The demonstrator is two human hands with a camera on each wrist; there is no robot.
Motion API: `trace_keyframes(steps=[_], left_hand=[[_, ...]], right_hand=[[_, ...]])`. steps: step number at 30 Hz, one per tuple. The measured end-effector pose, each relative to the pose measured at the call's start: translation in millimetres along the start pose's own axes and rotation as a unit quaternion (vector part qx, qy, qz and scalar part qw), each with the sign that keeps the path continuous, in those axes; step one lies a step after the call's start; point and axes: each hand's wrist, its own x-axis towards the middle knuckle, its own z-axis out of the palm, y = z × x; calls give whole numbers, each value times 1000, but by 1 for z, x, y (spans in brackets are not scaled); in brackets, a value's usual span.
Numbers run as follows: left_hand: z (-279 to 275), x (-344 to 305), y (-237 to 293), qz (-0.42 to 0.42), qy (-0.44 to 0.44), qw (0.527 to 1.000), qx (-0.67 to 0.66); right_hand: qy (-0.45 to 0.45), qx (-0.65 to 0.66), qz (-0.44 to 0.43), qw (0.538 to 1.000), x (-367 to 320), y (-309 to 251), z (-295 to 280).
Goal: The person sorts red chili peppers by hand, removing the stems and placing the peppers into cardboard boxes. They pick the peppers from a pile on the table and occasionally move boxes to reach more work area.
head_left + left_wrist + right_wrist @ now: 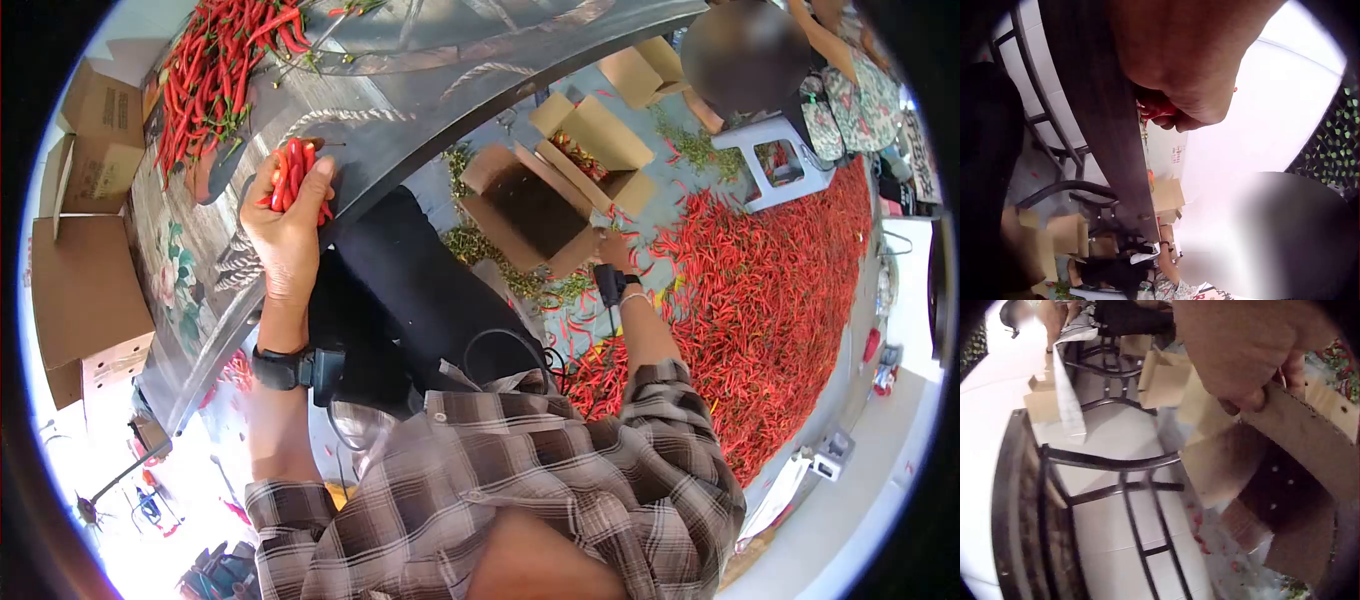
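My left hand (283, 235) grips a small bunch of red chili peppers (292, 172) over the near edge of the table (385, 150), thumb across them. In the left wrist view, the hand (1191, 56) mostly covers the chili peppers (1157, 106). Lower down on the other side, my right hand (614, 252) holds the flap of an open cardboard box (573, 246). The right wrist view shows that hand (1247, 356) with thumb and fingers on either side of the flap (1310, 437). The box's inside is dark.
A larger pile of chili peppers (215, 85) lies on the table. Red chili peppers (770, 320) cover the floor at right, beside a grey plastic stool (785, 185) and another person. A second open box (635, 150) holds chili peppers. Cardboard boxes (85, 280) stand at left.
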Motion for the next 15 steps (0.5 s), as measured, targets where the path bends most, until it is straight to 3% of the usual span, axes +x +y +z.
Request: trace_keyframes(steps=[2, 4, 7, 9, 10, 11, 14, 15], left_hand=[[-1, -2, -3, -4, 5, 1000, 4], [-1, -2, -3, 28, 14, 995, 91], [9, -6, 2, 45, 38, 991, 119], [8, -7, -3, 32, 56, 993, 98], [5, -7, -5, 43, 54, 991, 116], [7, -9, 0, 28, 50, 988, 145], [8, -11, 1, 34, 63, 979, 189], [7, -11, -1, 35, 68, 976, 202]], right_hand=[[1, -139, 65, 988, 1, 55, 42], [-25, -140, 52, 988, -8, 55, 43], [-59, -149, 36, 986, -21, 62, 31], [62, -158, 96, 981, -25, 63, 38], [75, -114, 190, 972, -24, 28, 16], [76, -114, 196, 971, -19, 29, 13], [213, 21, 172, 962, -2, 41, 12], [213, 19, 175, 961, 7, 42, 9]])
